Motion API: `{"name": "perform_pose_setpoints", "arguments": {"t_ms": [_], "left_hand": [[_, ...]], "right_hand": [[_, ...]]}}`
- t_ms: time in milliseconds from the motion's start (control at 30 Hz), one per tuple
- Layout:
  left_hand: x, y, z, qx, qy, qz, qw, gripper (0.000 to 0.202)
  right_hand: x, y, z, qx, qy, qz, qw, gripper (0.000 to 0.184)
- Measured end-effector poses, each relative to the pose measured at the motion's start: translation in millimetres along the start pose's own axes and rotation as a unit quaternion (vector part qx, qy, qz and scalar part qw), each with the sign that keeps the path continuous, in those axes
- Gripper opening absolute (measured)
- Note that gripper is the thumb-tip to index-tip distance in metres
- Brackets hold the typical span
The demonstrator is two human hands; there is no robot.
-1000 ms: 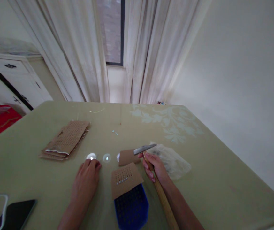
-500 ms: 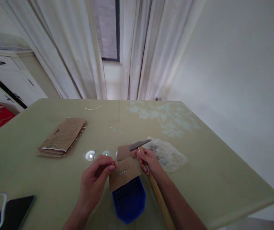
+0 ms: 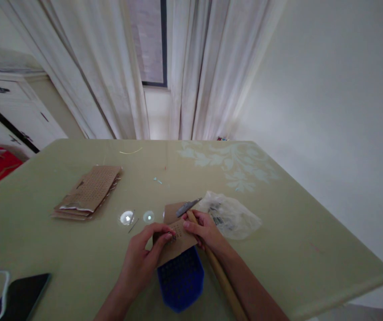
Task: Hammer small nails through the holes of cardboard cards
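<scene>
My left hand [image 3: 149, 249] is closed in a pinch over a piece of brown cardboard [image 3: 178, 249] with rows of small holes. What its fingertips hold is too small to make out. My right hand [image 3: 205, 229] grips a hammer [image 3: 189, 207] just below its metal head, the long wooden handle running back under the forearm. Its thumb also presses on the right edge of the cardboard. The cardboard lies over the far part of a blue plastic basket [image 3: 181, 285]. Another cardboard piece [image 3: 171, 213] shows behind it, partly hidden by the hands.
A clear plastic bag [image 3: 235, 218] with dark small things inside lies to the right. At the left are a stack of perforated cardboard [image 3: 91, 191] and a dark phone-like slab [image 3: 20, 294] with a white cable. Two small round discs [image 3: 126, 218] and thin needle-like pieces [image 3: 133, 225] lie beyond my left hand.
My left hand has moved right, onto the middle of the cardboard's holes. My right hand has shifted slightly left with the hammer, and its thumb now touches the cardboard.
</scene>
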State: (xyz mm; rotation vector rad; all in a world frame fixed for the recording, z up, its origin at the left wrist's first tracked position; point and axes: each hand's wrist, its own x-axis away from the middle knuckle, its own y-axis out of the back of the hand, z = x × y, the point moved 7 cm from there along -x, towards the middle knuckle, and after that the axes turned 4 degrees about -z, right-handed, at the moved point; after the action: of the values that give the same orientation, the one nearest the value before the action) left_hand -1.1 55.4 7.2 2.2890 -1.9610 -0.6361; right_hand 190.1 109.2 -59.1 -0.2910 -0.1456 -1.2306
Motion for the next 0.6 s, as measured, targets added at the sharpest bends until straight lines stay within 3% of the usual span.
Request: {"name": "perform_pose_setpoints", "arguments": {"t_ms": [600], "left_hand": [[1.7,-4.5,-6.4,-0.008,-0.035,0.015,0.999,0.014]], "right_hand": [[6.1,-5.7,5.5,-0.012,0.017,-0.001,1.0,0.048]]}}
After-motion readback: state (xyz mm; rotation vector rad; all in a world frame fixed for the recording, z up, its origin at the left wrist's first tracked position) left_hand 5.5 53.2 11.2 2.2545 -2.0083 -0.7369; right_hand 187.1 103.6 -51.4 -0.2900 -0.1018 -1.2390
